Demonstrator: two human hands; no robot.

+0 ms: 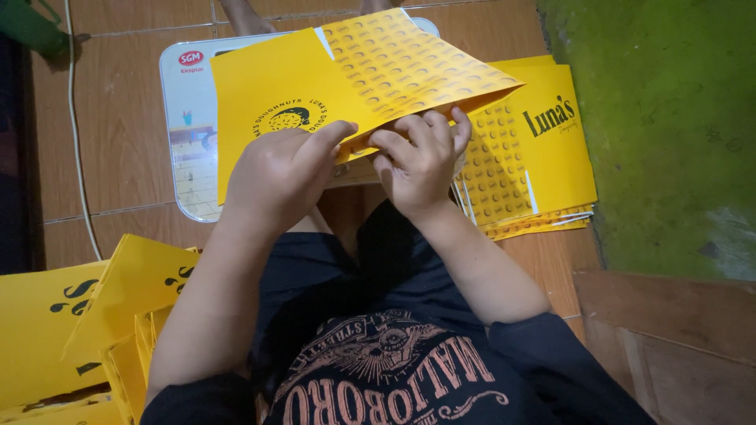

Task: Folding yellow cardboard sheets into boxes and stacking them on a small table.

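Yellow cardboard sheet [291, 102], flat and printed with a round dark emblem, is lying over a white tray [179, 134] on the tiled floor [118, 94], with 1 patterned flap [409, 59] being folded up. Right of that sheet, a stack of yellow flat sheets [543, 149] is resting beside a green mat [661, 118]. Below-left of the sheet, folded yellow boxes [94, 323] are piling up. Both hands are pinching the sheet's near edge: left hand [279, 173], right hand [417, 161].
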